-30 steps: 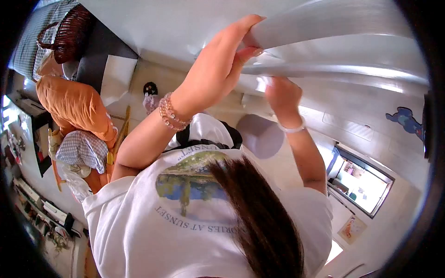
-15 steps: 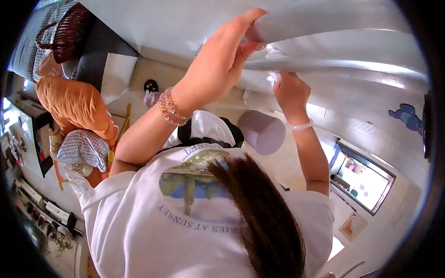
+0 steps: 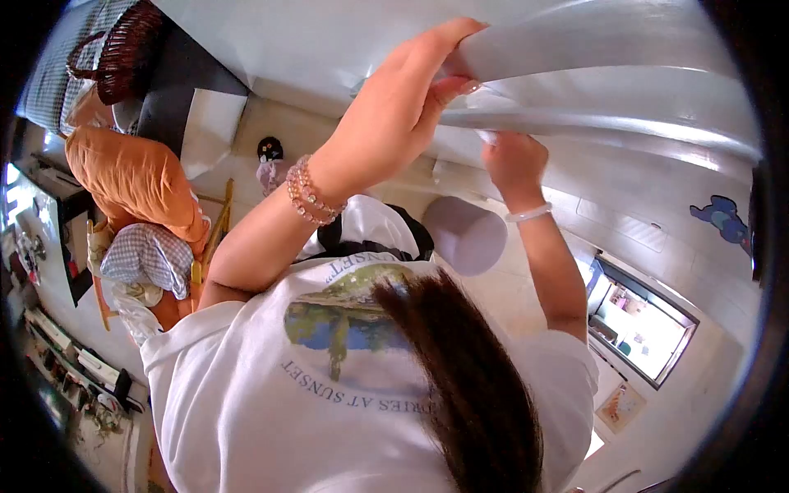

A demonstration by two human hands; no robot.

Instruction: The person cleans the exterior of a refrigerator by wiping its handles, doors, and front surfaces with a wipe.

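My left hand (image 3: pixel 390 111), with pink beaded bracelets at the wrist, holds the end of a glossy silver-grey panel (image 3: pixel 592 49) between thumb and fingers. Below the panel's lower rim, my right hand (image 3: pixel 516 164) is raised with its fingers curled in. A small whitish bit (image 3: pixel 486 137) shows at its fingertips; what it is I cannot make out. A white bangle (image 3: pixel 530 214) circles my right wrist. Part of the panel's edge passes between the two hands.
A grey round bin or stool (image 3: pixel 466 236) stands on the floor below. To the left are an orange cushion (image 3: pixel 131 177) on a wooden-framed chair, a checked cloth (image 3: pixel 148 259) and a dark wicker basket (image 3: pixel 127 53). A framed window opening (image 3: pixel 641 320) lies right.
My left hand keeps its hold and appears slightly further right. Less of the white bit shows at my right fingertips. The view has shifted a little.
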